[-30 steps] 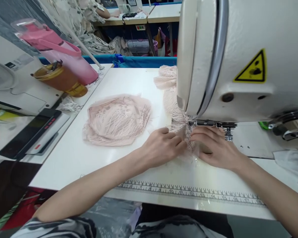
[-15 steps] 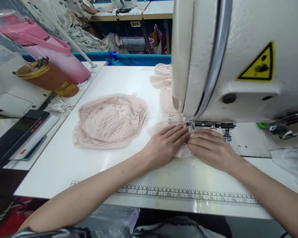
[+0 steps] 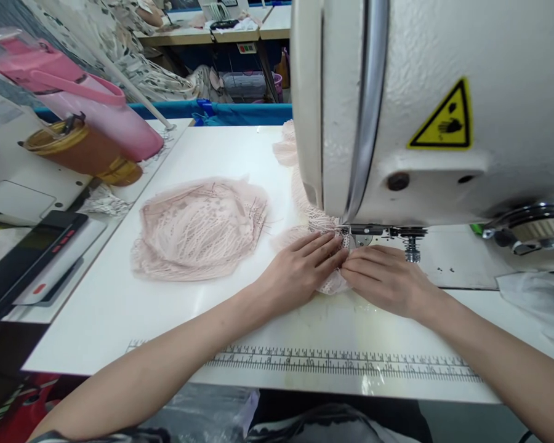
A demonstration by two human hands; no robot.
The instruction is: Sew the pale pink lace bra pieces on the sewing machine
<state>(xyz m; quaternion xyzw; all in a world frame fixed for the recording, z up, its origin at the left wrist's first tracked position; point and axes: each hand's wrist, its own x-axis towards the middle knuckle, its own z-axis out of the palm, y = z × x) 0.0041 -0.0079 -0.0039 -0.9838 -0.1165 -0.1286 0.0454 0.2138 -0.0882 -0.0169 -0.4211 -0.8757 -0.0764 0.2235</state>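
Note:
Pale pink lace fabric [image 3: 300, 191] runs under the head of a white sewing machine [image 3: 425, 178] and out to my hands. Stretched fairly flat, my left hand [image 3: 300, 264] presses on the lace just left of the needle area. My right hand [image 3: 383, 277] has its fingers together, gripping the lace edge in front of the presser foot [image 3: 346, 229]; its thumb is hidden. A small lace end [image 3: 333, 283] shows between the hands. Another pink lace piece [image 3: 203, 227] with dark thread ends lies on the table, left of my hands.
A ruler scale [image 3: 314, 363] is marked along the table's front. To the left stand a pink bottle [image 3: 92, 104], an amber cup [image 3: 87, 154] and a black device [image 3: 32, 258]. White translucent material [image 3: 535, 301] lies at right. A person's arm [image 3: 150, 13] shows behind.
The whole view has shifted slightly, so the machine appears farther left and larger. Both hands stay on the lace by the presser foot, with little visible movement of their own.

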